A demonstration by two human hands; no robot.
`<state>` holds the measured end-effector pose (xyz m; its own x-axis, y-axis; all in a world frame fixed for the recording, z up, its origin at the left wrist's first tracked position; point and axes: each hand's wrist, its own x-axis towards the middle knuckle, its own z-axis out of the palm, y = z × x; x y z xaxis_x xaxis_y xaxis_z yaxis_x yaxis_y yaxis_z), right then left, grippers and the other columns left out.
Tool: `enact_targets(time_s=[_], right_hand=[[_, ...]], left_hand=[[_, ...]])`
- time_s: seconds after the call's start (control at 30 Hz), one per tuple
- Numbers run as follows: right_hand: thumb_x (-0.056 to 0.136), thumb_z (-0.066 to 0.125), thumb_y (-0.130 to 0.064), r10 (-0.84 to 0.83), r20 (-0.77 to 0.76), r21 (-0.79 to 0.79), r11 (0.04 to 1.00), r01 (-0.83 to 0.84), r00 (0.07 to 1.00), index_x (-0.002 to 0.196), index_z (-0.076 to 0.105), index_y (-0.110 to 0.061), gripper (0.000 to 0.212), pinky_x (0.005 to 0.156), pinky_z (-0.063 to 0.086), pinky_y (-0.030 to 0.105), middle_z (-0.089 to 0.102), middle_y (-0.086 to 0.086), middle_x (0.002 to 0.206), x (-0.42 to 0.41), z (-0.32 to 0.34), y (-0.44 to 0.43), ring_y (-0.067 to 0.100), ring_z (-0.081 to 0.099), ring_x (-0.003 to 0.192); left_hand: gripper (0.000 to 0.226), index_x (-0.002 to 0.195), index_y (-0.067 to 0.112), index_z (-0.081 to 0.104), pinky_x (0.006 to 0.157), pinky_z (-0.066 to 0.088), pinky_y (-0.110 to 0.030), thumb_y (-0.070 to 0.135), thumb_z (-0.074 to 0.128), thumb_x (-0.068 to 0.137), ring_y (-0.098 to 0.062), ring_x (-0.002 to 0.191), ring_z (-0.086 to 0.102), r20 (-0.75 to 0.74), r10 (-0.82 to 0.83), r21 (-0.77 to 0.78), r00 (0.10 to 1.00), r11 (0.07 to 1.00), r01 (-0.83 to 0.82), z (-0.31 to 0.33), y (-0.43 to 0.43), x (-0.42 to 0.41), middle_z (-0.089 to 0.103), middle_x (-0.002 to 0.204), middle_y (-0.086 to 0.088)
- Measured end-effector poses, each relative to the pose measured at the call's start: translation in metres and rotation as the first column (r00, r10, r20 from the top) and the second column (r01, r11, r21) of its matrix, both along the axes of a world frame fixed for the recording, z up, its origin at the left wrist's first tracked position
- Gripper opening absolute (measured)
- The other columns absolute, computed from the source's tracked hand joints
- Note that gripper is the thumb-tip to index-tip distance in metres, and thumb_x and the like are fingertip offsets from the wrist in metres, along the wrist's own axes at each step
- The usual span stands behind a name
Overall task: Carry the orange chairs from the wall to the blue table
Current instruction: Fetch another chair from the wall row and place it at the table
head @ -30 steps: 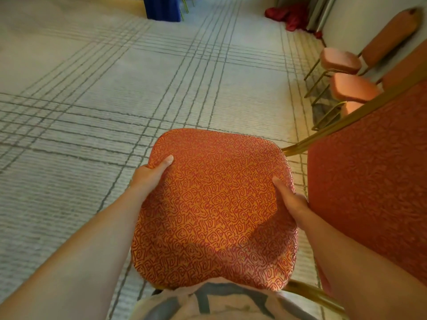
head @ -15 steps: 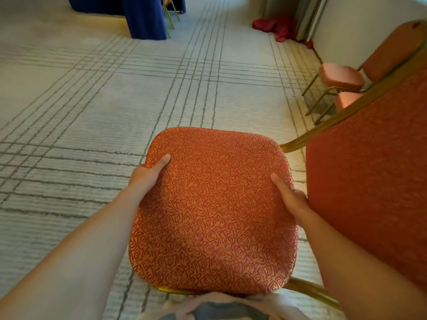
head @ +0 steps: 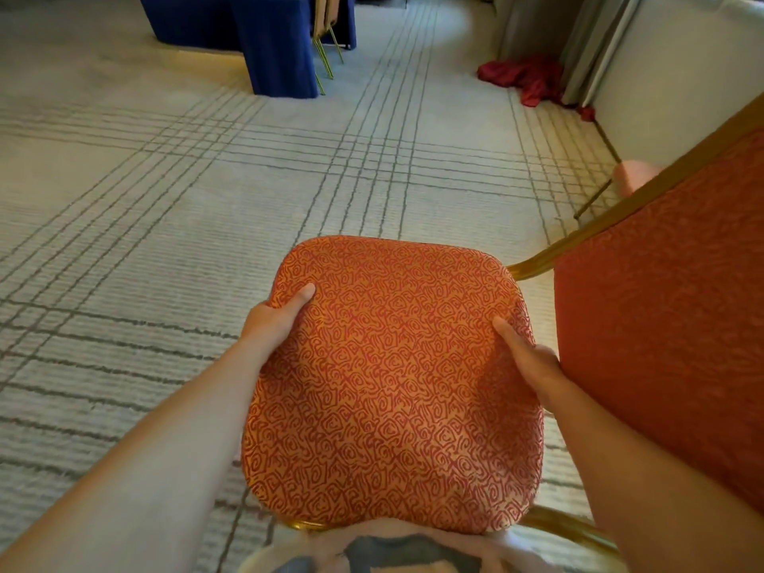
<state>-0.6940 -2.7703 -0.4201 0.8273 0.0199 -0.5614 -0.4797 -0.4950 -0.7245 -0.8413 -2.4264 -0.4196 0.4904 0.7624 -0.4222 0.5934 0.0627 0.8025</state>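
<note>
Orange chair: the orange chair (head: 392, 386), with squiggle-patterned seat fabric and a gold metal frame, is held up in front of the person, its backrest at the right edge of the head view.
Left hand: the left hand (head: 275, 320) has its grip closed on the seat's left edge, thumb on top of the cushion, fingers hidden underneath.
Right hand: the right hand (head: 527, 359) has its grip closed on the seat's right edge, thumb on top.
Blue table: the blue table (head: 264, 35), draped in blue cloth, stands far ahead at upper left, well apart from the chair.
Floor: pale carpet (head: 144, 200) with grey crossing lines.
Red cloth: a red cloth (head: 525, 76) lies heaped by the far wall.
</note>
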Motion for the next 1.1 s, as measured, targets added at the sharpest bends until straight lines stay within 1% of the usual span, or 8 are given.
enact_targets(time_s=[0.2,0.37,0.6,0.7,0.77,0.93,1.03,1.1], right_hand=[[0.055,0.060,-0.087,0.019,-0.013,0.010,1.000,-0.019,1.000,0.135,0.051,-0.006,0.114,0.097,0.041,0.042,0.056,0.018,0.133,0.100,-0.001,0.051,0.037,0.054,0.120],[0.057,0.064,-0.083,-0.029,-0.037,0.019,0.999,0.030,0.999,0.131,0.057,-0.007,0.107,0.102,0.042,0.043,0.060,0.016,0.129,0.172,-0.014,0.089,0.033,0.056,0.117],[0.056,0.067,-0.081,-0.108,-0.047,0.060,0.992,0.110,0.993,0.119,0.065,-0.011,0.095,0.102,0.045,0.045,0.067,0.013,0.116,0.295,-0.029,0.171,0.031,0.062,0.107],[0.058,0.067,-0.080,-0.139,-0.037,0.080,0.987,0.141,0.990,0.120,0.065,-0.010,0.092,0.101,0.046,0.044,0.067,0.012,0.116,0.354,-0.026,0.209,0.031,0.062,0.106],[0.058,0.066,-0.080,-0.146,-0.031,0.090,0.985,0.148,0.989,0.117,0.065,-0.013,0.089,0.100,0.045,0.042,0.068,0.010,0.113,0.394,-0.019,0.234,0.030,0.062,0.105],[0.061,0.064,-0.080,-0.178,0.026,0.088,0.981,0.176,0.984,0.097,0.063,-0.020,0.070,0.083,0.042,0.032,0.063,0.007,0.092,0.493,0.001,0.291,0.025,0.057,0.084],[0.063,0.063,-0.080,-0.197,0.010,0.059,0.979,0.196,0.980,0.100,0.066,-0.015,0.075,0.081,0.042,0.031,0.064,0.009,0.092,0.550,-0.002,0.320,0.025,0.057,0.084],[0.065,0.063,-0.079,-0.204,0.000,0.033,0.978,0.204,0.979,0.108,0.066,-0.010,0.082,0.083,0.042,0.031,0.066,0.013,0.101,0.581,-0.009,0.332,0.027,0.059,0.089]], left_hand=[[0.109,0.120,0.008,0.060,0.081,0.043,-0.034,0.089,0.061,0.046,-0.032,0.105,0.061,-0.012,0.023,0.000,1.000,1.000,-0.023,0.005,0.045,0.092,0.064,0.119,-0.016],[0.113,0.113,0.014,0.064,0.078,0.044,-0.032,0.093,0.058,0.032,-0.023,0.084,0.058,-0.016,-0.016,-0.005,1.000,1.000,0.016,0.005,0.086,0.179,0.067,0.109,-0.010],[0.113,0.116,0.012,0.064,0.079,0.043,-0.030,0.092,0.059,0.036,-0.024,0.088,0.059,-0.019,-0.088,0.003,0.996,0.996,0.088,-0.006,0.175,0.328,0.067,0.113,-0.012],[0.107,0.117,0.011,0.063,0.080,0.043,-0.030,0.089,0.061,0.044,-0.028,0.101,0.062,-0.026,-0.119,0.030,0.993,0.992,0.120,0.001,0.220,0.401,0.066,0.116,-0.014],[0.101,0.116,0.009,0.063,0.079,0.041,-0.029,0.086,0.063,0.050,-0.030,0.104,0.062,-0.011,-0.140,0.053,0.990,0.989,0.141,0.005,0.247,0.448,0.066,0.116,-0.015],[0.094,0.115,0.008,0.064,0.078,0.040,-0.028,0.082,0.063,0.058,-0.030,0.104,0.062,0.012,-0.163,0.101,0.987,0.982,0.161,0.019,0.310,0.554,0.066,0.115,-0.016],[0.096,0.116,0.008,0.064,0.078,0.041,-0.028,0.083,0.063,0.056,-0.029,0.103,0.062,-0.007,-0.170,0.071,0.985,0.983,0.170,0.017,0.343,0.615,0.066,0.115,-0.015],[0.100,0.118,0.009,0.063,0.080,0.043,-0.029,0.085,0.063,0.053,-0.028,0.102,0.063,-0.024,-0.185,0.039,0.982,0.982,0.186,0.007,0.355,0.647,0.066,0.114,-0.014]])
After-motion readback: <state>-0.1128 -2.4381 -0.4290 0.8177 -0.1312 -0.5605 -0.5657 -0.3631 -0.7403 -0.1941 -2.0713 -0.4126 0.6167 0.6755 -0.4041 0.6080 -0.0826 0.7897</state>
